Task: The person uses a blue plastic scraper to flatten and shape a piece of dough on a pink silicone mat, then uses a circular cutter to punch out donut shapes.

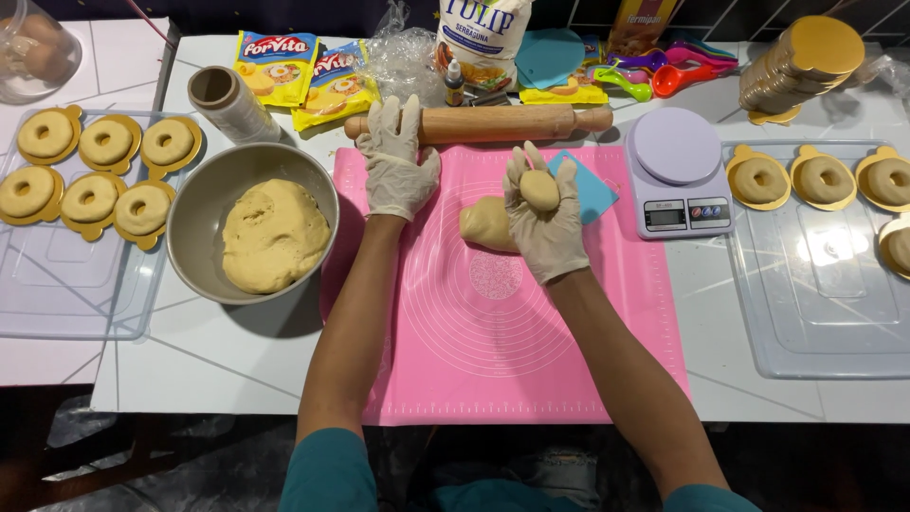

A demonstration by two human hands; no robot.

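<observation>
Both my hands wear white gloves over a pink silicone mat (493,341). My right hand (545,213) is palm up and cradles a small ball of dough (539,189) on its fingers. Under it on the mat lies a bigger lump of dough (483,225). My left hand (395,161) rests flat with fingers apart at the mat's far left corner, its fingertips against a wooden rolling pin (493,123). A steel bowl (194,204) with a large mass of dough (273,234) stands left of the mat.
A lilac kitchen scale (676,171) and a blue scraper (592,190) sit right of the mat. Clear trays left (57,284) and right (815,284) hold ring-shaped dough pieces on gold boards. Packets, a flour bag, measuring spoons and stacked gold boards (796,66) line the far edge.
</observation>
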